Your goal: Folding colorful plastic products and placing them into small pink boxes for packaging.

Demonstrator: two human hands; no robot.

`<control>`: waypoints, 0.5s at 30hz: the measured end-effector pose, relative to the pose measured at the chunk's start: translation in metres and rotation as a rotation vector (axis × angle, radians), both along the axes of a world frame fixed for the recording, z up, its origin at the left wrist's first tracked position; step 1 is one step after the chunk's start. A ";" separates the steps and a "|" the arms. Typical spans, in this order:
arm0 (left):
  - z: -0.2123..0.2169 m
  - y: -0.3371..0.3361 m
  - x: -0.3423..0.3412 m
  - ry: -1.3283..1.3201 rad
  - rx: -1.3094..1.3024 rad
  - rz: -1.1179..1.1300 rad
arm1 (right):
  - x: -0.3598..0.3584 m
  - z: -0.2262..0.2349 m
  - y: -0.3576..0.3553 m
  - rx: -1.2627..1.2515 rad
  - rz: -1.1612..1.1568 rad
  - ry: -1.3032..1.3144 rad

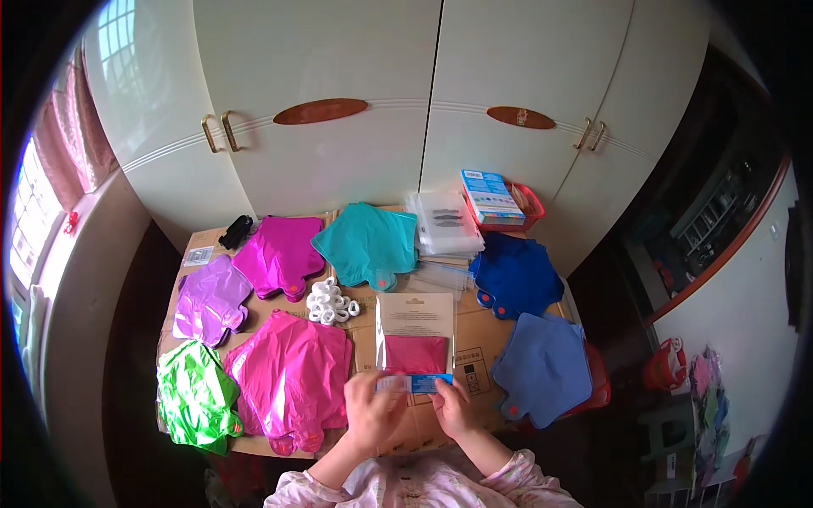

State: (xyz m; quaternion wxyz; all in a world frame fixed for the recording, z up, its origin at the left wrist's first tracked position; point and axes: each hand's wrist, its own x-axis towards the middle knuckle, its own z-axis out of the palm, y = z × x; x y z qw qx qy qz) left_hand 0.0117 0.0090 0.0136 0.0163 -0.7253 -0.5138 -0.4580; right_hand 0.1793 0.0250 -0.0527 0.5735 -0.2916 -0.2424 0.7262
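A flat clear packet with a printed card and a folded pink foil piece inside lies over the cardboard in front of me, its blue-edged end toward me. My left hand is closed at its lower left corner, slightly smeared by motion. My right hand pinches the lower right corner, thumb on top. Left of the packet are a large pink stack of flat foil balloons and a heap of small white rolls. To the right lies a grey-blue stack of foil balloons.
Around the cardboard sheet lie green, lilac, magenta, teal and dark blue foil stacks. Clear bags, a red basket with a blue box and a black bundle line the back, before white cabinets.
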 end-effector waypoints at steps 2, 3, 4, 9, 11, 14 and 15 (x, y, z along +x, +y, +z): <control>-0.003 -0.001 -0.006 -0.356 -0.181 0.098 | 0.007 -0.012 0.000 0.040 0.025 -0.005; -0.009 -0.001 -0.011 -0.778 -0.406 -0.091 | 0.004 -0.009 0.000 0.040 0.037 -0.014; -0.017 0.000 -0.016 -1.201 -0.627 -0.295 | 0.000 0.000 -0.001 0.040 0.043 -0.024; -0.026 0.000 -0.025 -1.554 -0.863 -0.478 | -0.002 0.010 -0.003 0.066 0.112 -0.037; -0.021 0.001 -0.019 -1.565 -0.824 -0.442 | 0.010 -0.022 0.000 0.136 0.168 0.007; -0.019 0.000 -0.018 -1.516 -0.759 -0.404 | 0.011 -0.008 0.002 0.152 0.194 -0.017; -0.017 0.000 -0.017 -1.501 -0.743 -0.395 | 0.010 -0.002 0.003 0.168 0.181 -0.054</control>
